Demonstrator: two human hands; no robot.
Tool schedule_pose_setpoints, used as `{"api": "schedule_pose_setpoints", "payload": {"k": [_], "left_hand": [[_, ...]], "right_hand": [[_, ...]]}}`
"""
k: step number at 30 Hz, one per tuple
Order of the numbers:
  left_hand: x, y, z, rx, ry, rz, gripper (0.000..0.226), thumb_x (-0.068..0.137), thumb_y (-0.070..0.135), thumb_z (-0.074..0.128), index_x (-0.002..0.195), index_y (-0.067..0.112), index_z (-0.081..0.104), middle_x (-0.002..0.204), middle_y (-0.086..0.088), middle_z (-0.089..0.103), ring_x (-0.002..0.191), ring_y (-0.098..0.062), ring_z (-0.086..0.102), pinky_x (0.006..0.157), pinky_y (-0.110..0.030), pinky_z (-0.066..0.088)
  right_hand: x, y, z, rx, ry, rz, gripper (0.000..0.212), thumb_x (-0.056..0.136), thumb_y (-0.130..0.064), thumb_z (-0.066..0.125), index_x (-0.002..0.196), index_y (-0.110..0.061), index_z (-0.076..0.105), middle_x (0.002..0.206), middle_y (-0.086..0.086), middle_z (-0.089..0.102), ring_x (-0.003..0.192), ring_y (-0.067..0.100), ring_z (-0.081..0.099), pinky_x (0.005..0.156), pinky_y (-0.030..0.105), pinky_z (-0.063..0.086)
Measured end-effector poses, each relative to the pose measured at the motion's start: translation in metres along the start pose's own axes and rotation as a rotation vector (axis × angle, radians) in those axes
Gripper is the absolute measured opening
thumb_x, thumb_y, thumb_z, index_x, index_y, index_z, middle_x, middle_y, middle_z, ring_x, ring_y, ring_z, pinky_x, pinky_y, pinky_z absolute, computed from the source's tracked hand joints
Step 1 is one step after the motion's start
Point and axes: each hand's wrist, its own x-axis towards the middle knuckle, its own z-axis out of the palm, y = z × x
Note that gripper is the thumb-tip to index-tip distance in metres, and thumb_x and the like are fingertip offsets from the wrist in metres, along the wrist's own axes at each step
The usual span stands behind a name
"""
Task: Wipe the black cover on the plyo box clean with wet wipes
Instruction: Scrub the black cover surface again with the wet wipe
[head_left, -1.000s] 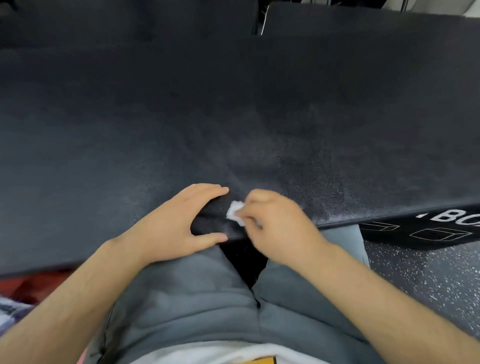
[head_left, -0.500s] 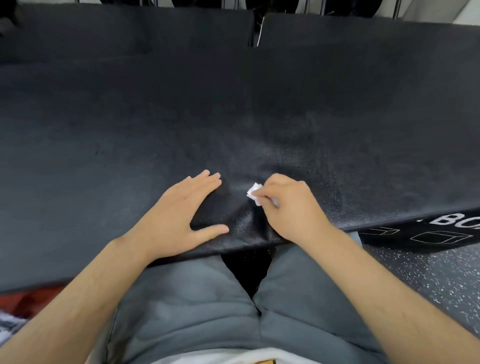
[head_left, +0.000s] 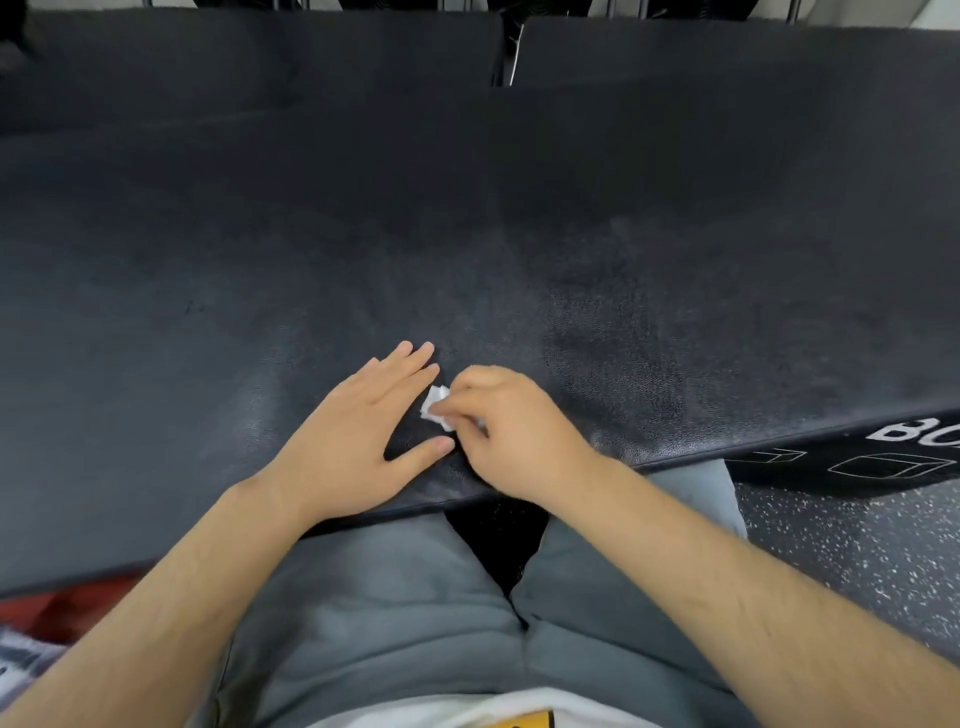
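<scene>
Slippage is the likeliest trouble here. The wet wipe (head_left: 435, 408) is crumpled into a small white wad, and the right hand (head_left: 511, 431) pinches it between thumb and curled fingers (head_left: 467, 410), pressing it onto the black cover (head_left: 467, 234) close to the near edge, at about 6 o'clock on the top of the plyo box (head_left: 857, 460). The left hand (head_left: 353, 431) lies flat just beside the wad, at its 9 o'clock, with digits straight and spread and the palm bearing on the cover.

So little of the wipe shows past the pinch that a firm stroke could, I judge, roll it out of the grip or let bare knuckles smear the grained surface. The cover looks slightly creased near the edge; if the left hand lifts, it may bunch under the rubbing. Much of the top toward 12 o'clock looks dull, perhaps not yet wiped, and a wad this small could dry out before reaching it. Speckled floor (head_left: 857, 545) shows at 4 o'clock.
</scene>
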Motion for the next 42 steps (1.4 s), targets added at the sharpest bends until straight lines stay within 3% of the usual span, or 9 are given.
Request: {"api": "schedule_pose_setpoints", "payload": {"k": [7, 12, 17, 22, 28, 33, 37, 40, 42], "left_hand": [[-0.001, -0.001, 0.0, 0.004, 0.0, -0.004, 0.082, 0.094, 0.071, 0.034, 0.157, 0.019, 0.03, 0.166, 0.011, 0.014, 0.152, -0.002, 0.003, 0.126, -0.033, 0.012], [0.001, -0.003, 0.004, 0.001, 0.033, -0.023, 0.069, 0.1, 0.06, 0.029, 0.153, 0.018, 0.038, 0.164, 0.011, 0.023, 0.152, -0.003, 0.01, 0.124, -0.034, 0.018], [0.002, -0.002, 0.005, 0.011, 0.041, -0.03, 0.066, 0.1, 0.058, 0.029, 0.154, 0.021, 0.037, 0.164, 0.014, 0.021, 0.151, 0.0, 0.008, 0.124, -0.03, 0.014], [0.001, -0.003, 0.007, -0.007, 0.06, -0.031, 0.063, 0.1, 0.055, 0.032, 0.152, 0.019, 0.041, 0.162, 0.012, 0.027, 0.151, -0.003, 0.015, 0.124, -0.033, 0.02], [0.001, -0.003, 0.007, 0.001, 0.063, -0.023, 0.061, 0.101, 0.054, 0.032, 0.151, 0.021, 0.041, 0.163, 0.014, 0.025, 0.151, 0.0, 0.013, 0.123, -0.028, 0.014], [0.004, -0.002, 0.008, -0.029, 0.072, -0.053, 0.059, 0.101, 0.054, 0.03, 0.148, 0.021, 0.046, 0.16, 0.015, 0.031, 0.15, -0.001, 0.018, 0.122, -0.027, 0.016], [0.012, 0.001, 0.0, 0.004, 0.09, -0.073, 0.056, 0.1, 0.054, 0.032, 0.143, 0.024, 0.052, 0.153, 0.015, 0.043, 0.143, -0.005, 0.034, 0.114, -0.027, 0.027], [0.028, -0.001, -0.007, 0.043, 0.147, -0.096, 0.053, 0.098, 0.053, 0.037, 0.139, 0.024, 0.057, 0.142, 0.011, 0.053, 0.132, -0.013, 0.046, 0.105, -0.035, 0.04], [0.038, -0.007, -0.008, 0.073, 0.193, -0.146, 0.054, 0.098, 0.055, 0.038, 0.137, 0.024, 0.059, 0.144, 0.006, 0.052, 0.136, -0.019, 0.044, 0.106, -0.044, 0.041]], "right_hand": [[0.02, 0.025, -0.017, -0.086, 0.157, 0.172, 0.021, 0.092, -0.005, 0.06, 0.092, -0.014, 0.078, 0.094, 0.0, 0.061, 0.094, 0.025, 0.055, 0.083, 0.043, 0.051], [0.008, 0.0, -0.011, -0.032, 0.001, 0.036, 0.025, 0.093, -0.005, 0.057, 0.1, -0.018, 0.078, 0.095, 0.0, 0.062, 0.096, 0.024, 0.055, 0.082, 0.038, 0.05], [0.03, 0.037, -0.027, -0.109, 0.19, 0.248, 0.021, 0.092, -0.004, 0.058, 0.088, -0.014, 0.076, 0.097, 0.004, 0.06, 0.097, 0.03, 0.056, 0.083, 0.044, 0.051], [0.012, 0.01, -0.007, -0.09, 0.025, 0.066, 0.021, 0.092, -0.005, 0.056, 0.093, -0.014, 0.075, 0.096, 0.0, 0.059, 0.093, 0.026, 0.054, 0.08, 0.043, 0.052], [0.039, 0.052, -0.028, -0.146, 0.264, 0.272, 0.024, 0.086, 0.0, 0.059, 0.088, -0.017, 0.076, 0.091, 0.003, 0.058, 0.088, 0.031, 0.057, 0.077, 0.041, 0.052], [0.023, 0.027, -0.014, -0.104, 0.064, 0.113, 0.021, 0.092, -0.005, 0.058, 0.092, -0.014, 0.076, 0.095, 0.0, 0.06, 0.091, 0.025, 0.057, 0.081, 0.041, 0.051], [0.056, 0.059, -0.035, -0.092, 0.189, 0.275, 0.02, 0.095, -0.009, 0.058, 0.096, -0.015, 0.078, 0.1, -0.001, 0.06, 0.097, 0.021, 0.058, 0.088, 0.038, 0.049], [0.049, 0.04, -0.018, -0.073, 0.121, 0.181, 0.024, 0.095, -0.007, 0.056, 0.1, -0.017, 0.077, 0.099, 0.001, 0.06, 0.097, 0.025, 0.057, 0.086, 0.038, 0.049], [0.034, 0.036, -0.016, -0.053, 0.044, 0.096, 0.024, 0.095, -0.007, 0.056, 0.101, -0.018, 0.077, 0.097, -0.001, 0.06, 0.097, 0.025, 0.056, 0.086, 0.036, 0.048]]}}
